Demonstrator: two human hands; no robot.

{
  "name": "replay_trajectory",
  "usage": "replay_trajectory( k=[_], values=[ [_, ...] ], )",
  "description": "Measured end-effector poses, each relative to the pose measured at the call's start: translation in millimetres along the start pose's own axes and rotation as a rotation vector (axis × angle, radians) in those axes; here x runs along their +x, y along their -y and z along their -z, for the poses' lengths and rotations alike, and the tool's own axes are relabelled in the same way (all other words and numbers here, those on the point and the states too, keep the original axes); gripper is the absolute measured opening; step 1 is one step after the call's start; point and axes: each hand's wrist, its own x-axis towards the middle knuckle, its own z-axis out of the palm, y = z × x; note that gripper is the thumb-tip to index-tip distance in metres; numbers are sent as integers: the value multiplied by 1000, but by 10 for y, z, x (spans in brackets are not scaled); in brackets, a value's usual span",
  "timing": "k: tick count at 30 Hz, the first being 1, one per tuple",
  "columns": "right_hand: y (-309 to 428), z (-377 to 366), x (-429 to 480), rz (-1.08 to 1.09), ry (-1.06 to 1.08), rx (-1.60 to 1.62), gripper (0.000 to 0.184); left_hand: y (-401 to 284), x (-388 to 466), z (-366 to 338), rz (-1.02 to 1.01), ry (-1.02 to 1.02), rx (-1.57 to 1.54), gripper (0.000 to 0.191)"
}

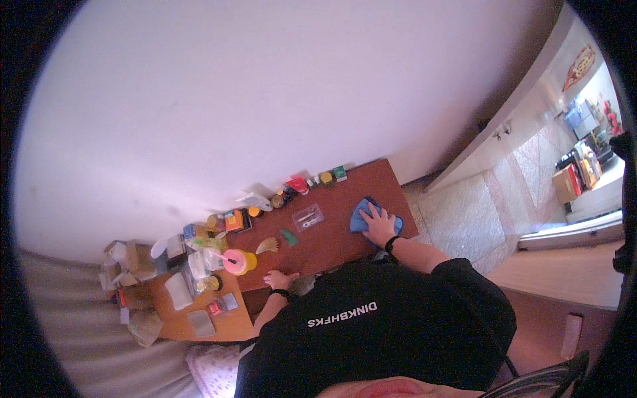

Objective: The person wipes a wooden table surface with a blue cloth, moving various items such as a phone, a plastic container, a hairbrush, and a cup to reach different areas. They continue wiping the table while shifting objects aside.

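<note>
My right hand (379, 226) lies with spread fingers on a folded blue cloth (359, 217), pressed on the right end of the reddish-brown tabletop (343, 251). At the table's near edge, my left hand (280, 280) rests with its fingers apart, holding nothing. Between the hands lie a green object (288, 237), a pale comb-like piece with teeth (268, 245) and a clear plastic tray (307, 217) with small white tools in it. A yellow tub with a pink top (240, 262) stands beyond my left hand.
Bottles, a red pouch (297, 185), a green box (340, 173) and an orange-and-black box (234, 221) line the wall side. An adjoining orange-brown table (229, 323) holds a jar (209, 283) and packets. Cardboard boxes (139, 258) are at far left; an open door (527, 99) is at right.
</note>
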Motion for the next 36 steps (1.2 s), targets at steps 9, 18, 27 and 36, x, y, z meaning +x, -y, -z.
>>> replay_trajectory(
  k=[9,18,27,36],
  values=[
    [-34,-26,205,-92,-57,-21,86,-14,-322,215,-136,-29,71,143],
    [-264,303,1197,-180,-85,-43,83,-51,-459,339,-138,9,63,140],
    [-1784,-15,1098,-599,-268,461,62,42,-314,140,-194,-57,78,141],
    [-846,323,1090,-304,-172,22,69,58,-371,155,-188,-46,8,138]
  ],
)
